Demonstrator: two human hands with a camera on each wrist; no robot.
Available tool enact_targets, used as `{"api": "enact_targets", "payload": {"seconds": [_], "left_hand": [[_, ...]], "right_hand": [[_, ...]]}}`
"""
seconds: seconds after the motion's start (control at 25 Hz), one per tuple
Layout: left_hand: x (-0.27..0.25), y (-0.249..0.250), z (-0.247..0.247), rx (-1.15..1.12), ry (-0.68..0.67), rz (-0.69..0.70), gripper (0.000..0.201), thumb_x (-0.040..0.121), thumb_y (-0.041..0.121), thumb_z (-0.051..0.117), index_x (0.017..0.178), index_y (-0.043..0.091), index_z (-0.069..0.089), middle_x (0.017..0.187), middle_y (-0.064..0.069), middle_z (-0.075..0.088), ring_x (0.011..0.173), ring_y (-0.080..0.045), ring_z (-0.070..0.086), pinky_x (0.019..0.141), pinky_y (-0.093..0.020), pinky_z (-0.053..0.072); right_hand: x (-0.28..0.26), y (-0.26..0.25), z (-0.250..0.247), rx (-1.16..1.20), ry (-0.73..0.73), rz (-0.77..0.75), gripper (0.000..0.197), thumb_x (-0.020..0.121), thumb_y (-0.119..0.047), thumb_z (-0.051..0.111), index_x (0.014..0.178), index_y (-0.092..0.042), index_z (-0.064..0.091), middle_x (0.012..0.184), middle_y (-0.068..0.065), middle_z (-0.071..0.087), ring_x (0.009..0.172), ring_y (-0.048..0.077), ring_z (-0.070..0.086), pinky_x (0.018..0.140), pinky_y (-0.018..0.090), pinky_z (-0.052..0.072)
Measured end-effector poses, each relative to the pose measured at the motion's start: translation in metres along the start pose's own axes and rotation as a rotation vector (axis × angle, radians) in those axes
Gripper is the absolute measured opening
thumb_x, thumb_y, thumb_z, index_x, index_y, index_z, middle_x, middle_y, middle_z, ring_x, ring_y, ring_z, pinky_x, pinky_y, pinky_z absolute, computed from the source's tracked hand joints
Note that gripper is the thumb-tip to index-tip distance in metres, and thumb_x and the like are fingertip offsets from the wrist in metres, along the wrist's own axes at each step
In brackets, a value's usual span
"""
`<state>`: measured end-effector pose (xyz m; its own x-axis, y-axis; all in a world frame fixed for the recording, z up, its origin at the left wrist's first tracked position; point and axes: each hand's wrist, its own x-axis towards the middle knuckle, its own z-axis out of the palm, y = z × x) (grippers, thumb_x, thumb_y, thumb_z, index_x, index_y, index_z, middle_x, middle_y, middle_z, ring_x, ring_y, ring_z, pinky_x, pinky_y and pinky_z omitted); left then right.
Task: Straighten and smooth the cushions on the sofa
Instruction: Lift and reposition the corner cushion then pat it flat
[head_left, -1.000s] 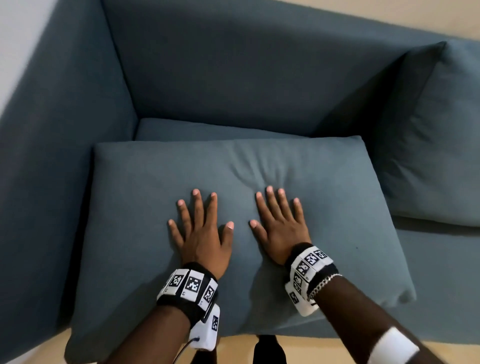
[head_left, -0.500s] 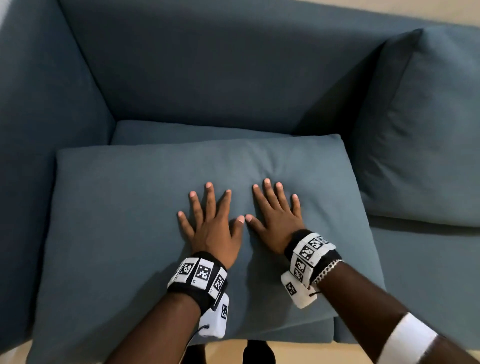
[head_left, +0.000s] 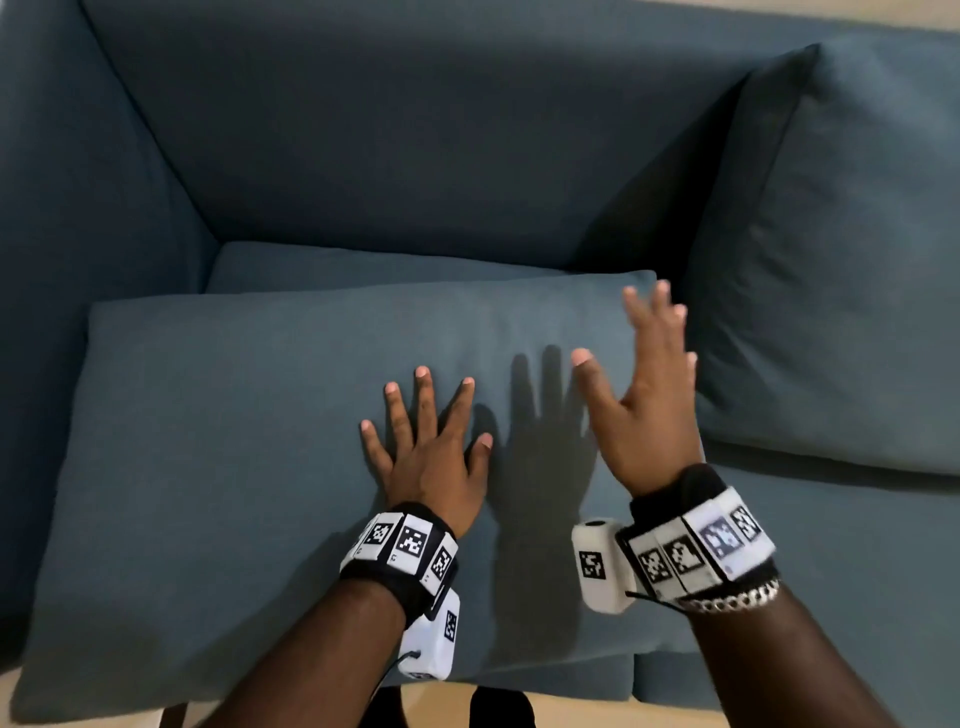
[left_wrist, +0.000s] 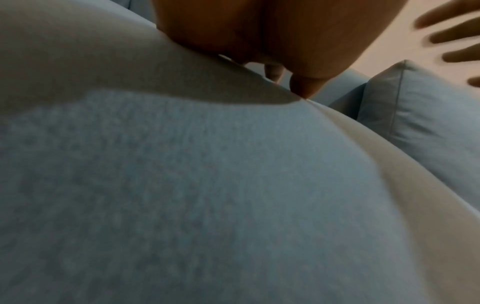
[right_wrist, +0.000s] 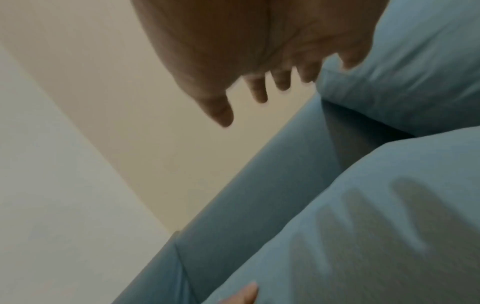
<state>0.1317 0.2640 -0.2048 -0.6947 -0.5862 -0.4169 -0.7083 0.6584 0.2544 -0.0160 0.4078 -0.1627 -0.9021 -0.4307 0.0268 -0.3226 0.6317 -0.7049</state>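
Note:
A large blue-grey cushion (head_left: 234, 467) lies flat on the sofa seat, filling the left half. My left hand (head_left: 428, 441) presses flat on its middle with fingers spread; the left wrist view shows the palm (left_wrist: 272, 30) on the fabric (left_wrist: 182, 185). My right hand (head_left: 644, 374) hovers above the cushion's right end, lifted off it, fingers straight and spread, casting a hand shadow (head_left: 540, 415) on the fabric. In the right wrist view the open right hand (right_wrist: 259, 61) hangs in the air over the cushion (right_wrist: 389, 226). A second matching cushion (head_left: 831, 260) leans upright against the backrest at the right.
The sofa's backrest (head_left: 415, 130) runs across the top and its left armrest (head_left: 78, 234) rises beside the flat cushion. A strip of seat (head_left: 363, 265) shows behind the cushion. Bare seat (head_left: 831, 561) lies below the upright cushion. Beige floor (head_left: 441, 701) borders the front edge.
My right hand has lifted off the flat cushion and swung up and to the right. The left hand stays pressed flat on it. The dimple in the fabric has gone.

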Motion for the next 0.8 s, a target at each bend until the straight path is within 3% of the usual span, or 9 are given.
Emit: {"api": "enact_targets", "payload": {"seconds": [0.04, 0.08, 0.24, 0.32, 0.48, 0.52, 0.64, 0.68, 0.8], "left_hand": [[0.0, 0.004, 0.002, 0.002, -0.003, -0.006, 0.065, 0.103, 0.056, 0.03, 0.156, 0.053, -0.007, 0.166, 0.007, -0.029, 0.15, -0.029, -0.033, 0.118, -0.064, -0.015], [0.0, 0.008, 0.004, 0.012, -0.013, -0.017, 0.065, 0.103, 0.056, 0.029, 0.156, 0.053, -0.009, 0.166, 0.006, -0.031, 0.15, -0.03, -0.034, 0.118, -0.064, -0.016], [-0.004, 0.011, 0.012, 0.067, -0.059, -0.026, 0.074, 0.1, 0.064, 0.029, 0.154, 0.05, -0.019, 0.163, 0.003, -0.038, 0.149, -0.032, -0.036, 0.118, -0.066, -0.015], [-0.003, 0.006, 0.016, 0.102, -0.042, -0.004, 0.074, 0.099, 0.067, 0.024, 0.154, 0.049, -0.021, 0.163, 0.002, -0.037, 0.149, -0.032, -0.034, 0.118, -0.065, -0.015], [0.0, 0.004, 0.023, 0.131, 0.022, 0.013, 0.073, 0.094, 0.069, 0.014, 0.155, 0.048, -0.02, 0.166, 0.0, -0.032, 0.151, -0.033, -0.03, 0.117, -0.066, -0.012], [-0.001, 0.004, 0.024, 0.137, 0.024, 0.012, 0.073, 0.094, 0.069, 0.014, 0.155, 0.048, -0.02, 0.166, 0.0, -0.032, 0.151, -0.033, -0.03, 0.117, -0.066, -0.012], [-0.006, 0.005, 0.03, 0.15, -0.003, -0.004, 0.073, 0.098, 0.068, 0.02, 0.155, 0.047, -0.021, 0.164, 0.001, -0.035, 0.15, -0.033, -0.032, 0.118, -0.066, -0.013], [-0.005, 0.006, 0.031, 0.163, 0.006, 0.0, 0.072, 0.097, 0.068, 0.017, 0.155, 0.047, -0.021, 0.164, 0.0, -0.036, 0.15, -0.033, -0.033, 0.118, -0.066, -0.013], [0.001, 0.004, 0.035, 0.158, -0.014, -0.004, 0.072, 0.093, 0.07, 0.008, 0.153, 0.048, -0.024, 0.163, 0.0, -0.038, 0.15, -0.034, -0.034, 0.116, -0.067, -0.014]], "right_hand": [[-0.005, 0.004, -0.008, 0.065, 0.197, -0.003, 0.072, 0.102, -0.049, 0.051, 0.163, -0.023, 0.023, 0.174, 0.001, 0.002, 0.161, 0.021, -0.001, 0.129, 0.049, 0.003], [-0.006, 0.014, -0.009, 0.024, 0.196, -0.008, 0.075, 0.102, -0.052, 0.048, 0.164, -0.022, 0.019, 0.174, 0.004, -0.001, 0.161, 0.024, -0.001, 0.129, 0.053, 0.005], [-0.01, 0.06, 0.029, -0.524, -0.664, 0.111, 0.101, 0.08, -0.095, 0.007, 0.161, -0.04, -0.016, 0.165, -0.01, -0.034, 0.158, 0.023, -0.023, 0.126, 0.061, -0.006], [0.009, 0.047, 0.01, -0.344, -0.504, 0.111, 0.101, 0.081, -0.093, 0.019, 0.164, -0.039, -0.002, 0.172, -0.007, -0.019, 0.159, 0.021, -0.016, 0.127, 0.058, -0.005], [0.034, 0.03, -0.023, 0.086, 0.247, -0.054, 0.083, 0.096, -0.063, 0.051, 0.163, -0.021, 0.025, 0.174, 0.006, 0.006, 0.161, 0.025, 0.007, 0.128, 0.054, 0.009], [0.036, 0.037, -0.013, -0.038, 0.196, -0.044, 0.085, 0.096, -0.065, 0.047, 0.164, -0.022, 0.021, 0.174, 0.008, 0.004, 0.161, 0.026, 0.004, 0.128, 0.056, 0.006], [0.026, 0.068, 0.037, -0.489, -0.54, 0.105, 0.099, 0.082, -0.086, 0.011, 0.164, -0.034, -0.003, 0.174, -0.001, -0.012, 0.16, 0.023, -0.013, 0.126, 0.061, -0.004], [0.032, 0.071, 0.036, -0.515, -0.606, 0.124, 0.101, 0.08, -0.088, 0.011, 0.164, -0.035, -0.002, 0.174, -0.002, -0.011, 0.16, 0.024, -0.012, 0.127, 0.061, -0.001], [0.041, 0.052, -0.007, -0.292, -0.211, 0.038, 0.088, 0.091, -0.08, 0.034, 0.163, -0.03, 0.023, 0.174, 0.002, 0.006, 0.16, 0.027, 0.008, 0.127, 0.057, 0.014]]}}
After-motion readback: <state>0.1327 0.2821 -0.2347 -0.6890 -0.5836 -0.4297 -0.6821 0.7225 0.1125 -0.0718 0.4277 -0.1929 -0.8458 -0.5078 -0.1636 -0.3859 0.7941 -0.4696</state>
